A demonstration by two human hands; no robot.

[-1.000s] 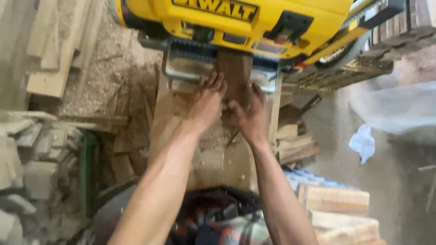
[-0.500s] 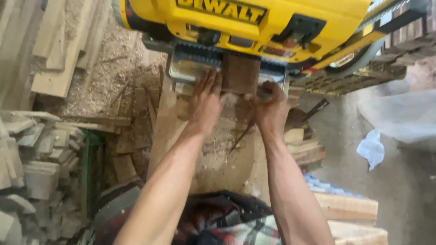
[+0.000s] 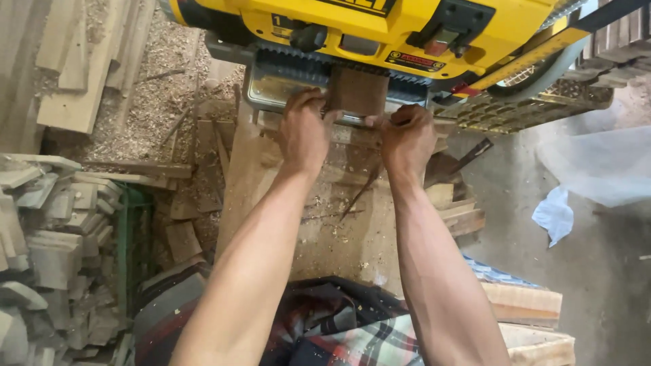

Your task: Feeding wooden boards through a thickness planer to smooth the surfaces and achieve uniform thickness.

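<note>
Both hands have slid forward with the board (image 3: 358, 91). Left hand (image 3: 303, 129) and right hand (image 3: 407, 135) curl fingers on its near end — long axis toward 12 o'clock, into the planer (image 3: 380, 27), hands equally near.

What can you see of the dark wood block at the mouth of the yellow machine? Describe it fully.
The block is a dark brown piece of wood, flat-faced and roughly rectangular. It lies on the metal feed table, its far end hidden under the yellow machine. The left hand touches its left edge; the right hand sits at its near right corner.
</note>
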